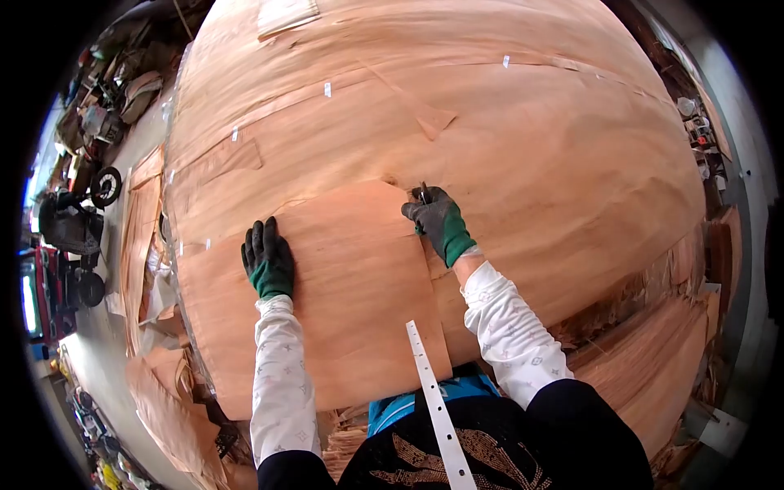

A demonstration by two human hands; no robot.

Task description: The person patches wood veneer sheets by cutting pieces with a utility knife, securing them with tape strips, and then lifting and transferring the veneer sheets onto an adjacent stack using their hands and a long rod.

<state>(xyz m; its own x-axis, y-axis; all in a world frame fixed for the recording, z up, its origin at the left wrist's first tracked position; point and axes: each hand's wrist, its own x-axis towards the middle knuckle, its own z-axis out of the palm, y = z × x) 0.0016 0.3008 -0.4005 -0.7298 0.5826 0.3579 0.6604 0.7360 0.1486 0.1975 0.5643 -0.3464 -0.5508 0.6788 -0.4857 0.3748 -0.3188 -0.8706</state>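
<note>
My left hand [269, 257], in a black and green glove, lies flat with its fingers spread on a loose veneer piece [351, 278]. This piece rests on a large brown veneer sheet [555, 171]. At the upper right corner of the piece, my right hand [439, 219], gloved the same way, is closed around a small dark tool [423, 193], most of which is hidden by the fingers. A white strip with holes [436, 400] extends from my body over the near edge of the veneer.
White tape bits [327, 90] mark a seam across the big sheet. A small veneer patch [287, 15] lies at the far edge. Veneer stacks [645, 367] stand at the lower right, and more scraps [163, 392] at the left. A motorbike [73, 233] is farther left.
</note>
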